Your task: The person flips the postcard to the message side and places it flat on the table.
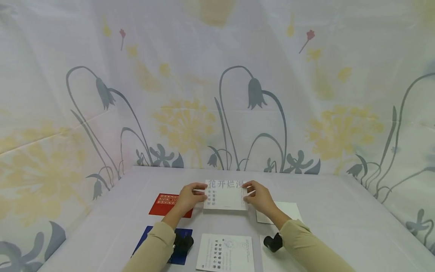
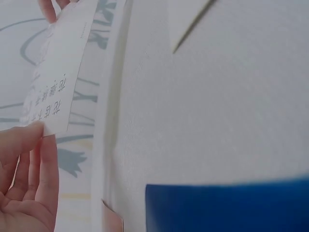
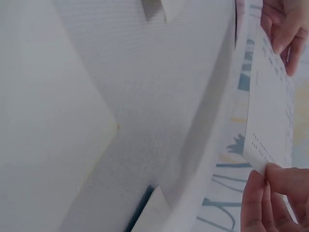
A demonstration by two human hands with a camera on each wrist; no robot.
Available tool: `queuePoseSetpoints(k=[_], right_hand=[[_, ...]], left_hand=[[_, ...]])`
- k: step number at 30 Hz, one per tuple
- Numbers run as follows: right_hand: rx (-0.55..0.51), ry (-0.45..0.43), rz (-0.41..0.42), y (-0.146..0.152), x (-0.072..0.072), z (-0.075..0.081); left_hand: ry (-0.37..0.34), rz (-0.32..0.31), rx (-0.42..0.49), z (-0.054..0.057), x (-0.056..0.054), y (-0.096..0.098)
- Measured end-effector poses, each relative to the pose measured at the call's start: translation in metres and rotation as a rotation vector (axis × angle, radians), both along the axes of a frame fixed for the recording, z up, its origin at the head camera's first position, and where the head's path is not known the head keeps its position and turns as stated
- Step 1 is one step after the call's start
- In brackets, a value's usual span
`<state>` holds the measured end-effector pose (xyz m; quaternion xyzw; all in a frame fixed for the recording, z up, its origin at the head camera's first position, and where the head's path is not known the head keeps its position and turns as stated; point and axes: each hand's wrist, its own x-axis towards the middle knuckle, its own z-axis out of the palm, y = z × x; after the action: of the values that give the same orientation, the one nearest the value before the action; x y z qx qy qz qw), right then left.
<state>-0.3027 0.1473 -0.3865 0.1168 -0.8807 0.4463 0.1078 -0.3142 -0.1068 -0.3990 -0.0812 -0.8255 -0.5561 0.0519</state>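
Observation:
A white card [image 1: 225,197] with printed Chinese characters is held up over the far middle of the table. My left hand [image 1: 188,197] pinches its left edge between thumb and fingers. At the opposite edge my right hand [image 1: 259,197] pinches it the same way. The left wrist view shows the left thumb on the printed face of the card [image 2: 65,63], fingers behind. In the right wrist view, the right thumb and fingers grip a corner of the card [image 3: 268,106], and small printed text shows beside them.
Below the left arm lie a red card [image 1: 164,204] and a blue card [image 1: 180,234]. A white printed card [image 1: 225,253] lies at the front middle. Two pale cards [image 1: 287,211] lie on the right, one behind the other. A patterned cloth [image 1: 190,75] hangs behind the table.

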Motion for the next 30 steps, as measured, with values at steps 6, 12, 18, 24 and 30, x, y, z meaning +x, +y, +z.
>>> queuePoseSetpoints(k=[6, 12, 18, 24, 30], right_hand=[[-0.072, -0.008, -0.015, 0.0011, 0.0007, 0.0013], [-0.122, -0.001, -0.022, 0.0026, -0.0006, -0.0006], [-0.199, -0.028, -0.007, 0.0051, -0.0022, 0.0008], [-0.244, -0.044, -0.010, 0.0063, -0.0045, 0.0014], [-0.230, -0.052, -0.032, 0.0074, -0.0046, 0.0018]], left_hand=[[-0.014, 0.029, 0.136, -0.0015, -0.0041, 0.0010], [-0.022, 0.038, 0.221, 0.0000, -0.0061, 0.0012], [-0.063, 0.033, 0.238, 0.0006, -0.0046, 0.0007], [-0.076, 0.019, 0.253, 0.0001, -0.0023, -0.0004], [-0.091, 0.033, 0.215, -0.0005, -0.0049, -0.0034]])
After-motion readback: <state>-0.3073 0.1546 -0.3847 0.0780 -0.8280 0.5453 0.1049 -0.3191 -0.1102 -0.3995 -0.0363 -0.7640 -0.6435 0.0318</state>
